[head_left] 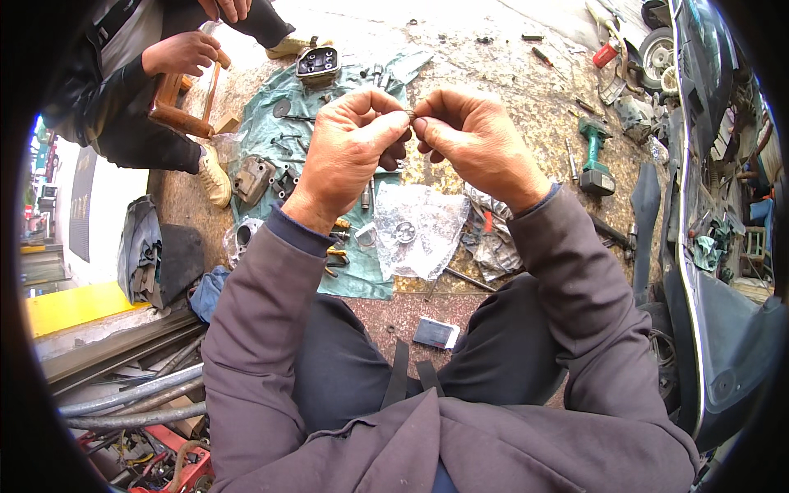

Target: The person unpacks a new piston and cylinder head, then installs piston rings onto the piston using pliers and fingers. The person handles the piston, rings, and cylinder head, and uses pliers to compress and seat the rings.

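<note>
A scooter (723, 246) stands at the right of a paved floor (493, 74) strewn with tools, beside a green cloth (362, 279) laid with engine parts. A second person crouches at upper left, one hand (179, 52) on a wooden stool (177, 107). A green drill (593, 156) lies near the scooter, a clear plastic bag (419, 226) on the cloth's edge. Raised above it, the left hand (353, 140) and right hand (472, 140) meet, fingertips pinching a small thin ring (410, 116) between them.
</note>
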Available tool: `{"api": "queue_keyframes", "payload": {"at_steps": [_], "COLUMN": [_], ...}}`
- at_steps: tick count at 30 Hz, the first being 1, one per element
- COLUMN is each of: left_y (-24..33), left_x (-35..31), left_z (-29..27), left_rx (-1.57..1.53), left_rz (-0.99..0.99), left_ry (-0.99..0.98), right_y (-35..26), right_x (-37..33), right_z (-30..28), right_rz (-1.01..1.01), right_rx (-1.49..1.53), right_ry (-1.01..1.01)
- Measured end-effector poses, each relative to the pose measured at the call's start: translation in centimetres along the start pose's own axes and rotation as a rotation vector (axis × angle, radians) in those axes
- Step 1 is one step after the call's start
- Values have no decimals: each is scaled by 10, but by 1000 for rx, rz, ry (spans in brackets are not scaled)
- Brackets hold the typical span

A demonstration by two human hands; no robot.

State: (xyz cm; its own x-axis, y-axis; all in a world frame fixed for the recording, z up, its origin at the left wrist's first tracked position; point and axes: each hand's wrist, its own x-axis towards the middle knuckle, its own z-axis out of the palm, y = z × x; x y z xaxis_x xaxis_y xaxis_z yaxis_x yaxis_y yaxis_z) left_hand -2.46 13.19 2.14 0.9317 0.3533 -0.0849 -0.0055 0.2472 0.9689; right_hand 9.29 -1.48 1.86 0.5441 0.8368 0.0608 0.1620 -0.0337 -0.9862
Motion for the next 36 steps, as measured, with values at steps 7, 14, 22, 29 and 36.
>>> {"api": "queue_keyframes", "payload": {"at_steps": [7, 14, 22, 29, 36], "left_y": [-3, -4, -2, -10, -14], "left_x": [2, 2, 3, 5, 4], "left_z": [0, -3, -4, -4, -1], "left_rx": [-207, 14, 271, 190, 183], "left_rz": [-58, 3, 136, 143, 227], "left_ry": [22, -37, -61, -17, -27], "right_y": [-4, 0, 1, 8, 10], "right_x": [-1, 0, 3, 3, 2], "right_z": [4, 2, -1, -4, -5], "right_rz": [162, 268, 234, 323, 375], "right_rx": [443, 602, 417, 612, 543], "right_ry": [39, 39, -60, -92, -222]}}
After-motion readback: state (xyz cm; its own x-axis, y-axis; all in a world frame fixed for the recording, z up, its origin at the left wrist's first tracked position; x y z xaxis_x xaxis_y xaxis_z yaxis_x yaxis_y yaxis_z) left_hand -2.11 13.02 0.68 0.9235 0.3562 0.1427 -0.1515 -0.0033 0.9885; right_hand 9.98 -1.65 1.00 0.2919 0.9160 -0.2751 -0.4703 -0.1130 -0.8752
